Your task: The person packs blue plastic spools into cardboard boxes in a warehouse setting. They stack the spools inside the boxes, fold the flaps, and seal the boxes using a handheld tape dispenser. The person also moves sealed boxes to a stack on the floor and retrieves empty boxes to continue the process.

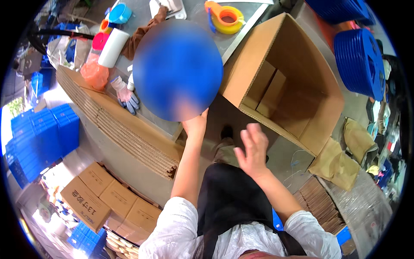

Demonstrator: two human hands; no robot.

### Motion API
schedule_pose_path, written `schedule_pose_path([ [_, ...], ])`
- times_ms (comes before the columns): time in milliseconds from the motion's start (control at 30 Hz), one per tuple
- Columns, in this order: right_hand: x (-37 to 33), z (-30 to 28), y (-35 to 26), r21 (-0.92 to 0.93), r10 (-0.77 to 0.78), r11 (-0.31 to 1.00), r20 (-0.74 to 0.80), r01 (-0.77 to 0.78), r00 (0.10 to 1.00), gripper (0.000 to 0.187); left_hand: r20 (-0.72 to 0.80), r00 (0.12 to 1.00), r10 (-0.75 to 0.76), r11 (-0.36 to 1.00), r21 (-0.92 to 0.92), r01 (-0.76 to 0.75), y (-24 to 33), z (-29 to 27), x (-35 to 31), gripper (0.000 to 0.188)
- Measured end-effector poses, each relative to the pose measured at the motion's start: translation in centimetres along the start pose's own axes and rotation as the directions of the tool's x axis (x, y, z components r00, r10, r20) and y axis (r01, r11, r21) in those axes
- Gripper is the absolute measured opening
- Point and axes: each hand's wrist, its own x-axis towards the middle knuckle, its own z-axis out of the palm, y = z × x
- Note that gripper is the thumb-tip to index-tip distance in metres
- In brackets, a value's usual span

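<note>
My left hand reaches forward to the lower rim of a large round blue thing above the near end of the grey table. A blur covers most of that blue thing and smears my left fingers, so their grip and its exact kind are hidden. The right hand is raised over the gap between table and carton, fingers up and apart, slightly blurred and holding nothing. Just beyond it on the right stands an open cardboard box, its flaps folded at the bottom inside.
A co-worker's brown sleeve crosses the table, near tape rolls, a glove and a white roll. Flattened cartons line the left. Stacked blue round plastic pieces stand at right; closed boxes are lower left.
</note>
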Motion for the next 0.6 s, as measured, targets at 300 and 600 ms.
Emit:
schedule_pose_path([
  [300, 15.8, 15.9, 3.2, 0.824, 0.531, -0.285, 0.561, -0.490, 0.634, 0.068, 0.083, 0.967, -0.242, 0.970, 0.009, 0.242, -1.3, 2.4, 0.4, 0.081],
  [600, 18.6, 14.1, 0.8, 0.866, 0.589, 0.013, 0.397, -0.499, 0.704, 0.035, -0.085, 0.992, -0.098, 0.995, -0.015, 0.097, -2.8, 0.7, -2.3, 0.078],
])
